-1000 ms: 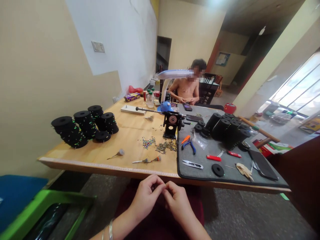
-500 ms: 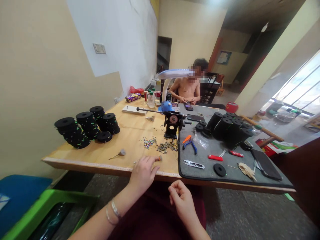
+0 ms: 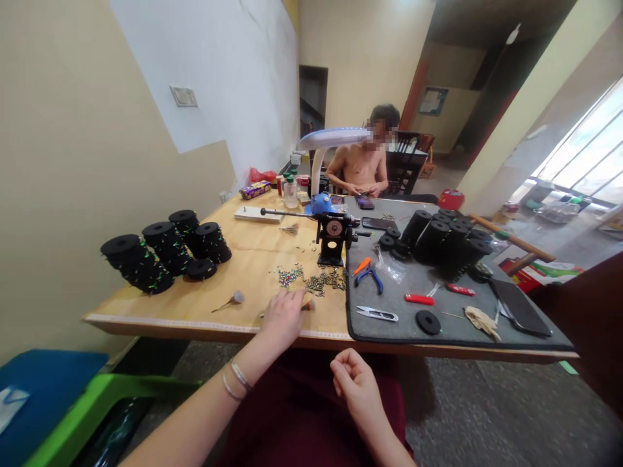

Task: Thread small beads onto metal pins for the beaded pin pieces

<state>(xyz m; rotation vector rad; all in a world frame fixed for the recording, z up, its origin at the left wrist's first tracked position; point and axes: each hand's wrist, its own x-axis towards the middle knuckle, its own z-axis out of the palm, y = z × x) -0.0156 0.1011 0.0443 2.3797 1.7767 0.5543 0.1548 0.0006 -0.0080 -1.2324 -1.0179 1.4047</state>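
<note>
With the left hand as clock centre, stacked black spools [image 3: 168,250] stand on the wooden table [image 3: 253,259] at 10 o'clock. A grey tuft [image 3: 237,298] lies at 9. Left hand [image 3: 283,316]: palm down over the near edge, fingers extended; from where I stand, I cannot tell whether they grip. Coloured beads [image 3: 291,277]: 12 o'clock. Orange-banded tuft [image 3: 308,305]: 2 o'clock, partly covered by that hand. Metal pieces [image 3: 321,283]: 1 o'clock, before a black cranked device [image 3: 333,228]. Right hand [image 3: 354,383]: 4 o'clock, short of the table, fingers curled, thumb against index finger. Snips [image 3: 378,314]: 3 o'clock, on grey mat [image 3: 389,332].
</note>
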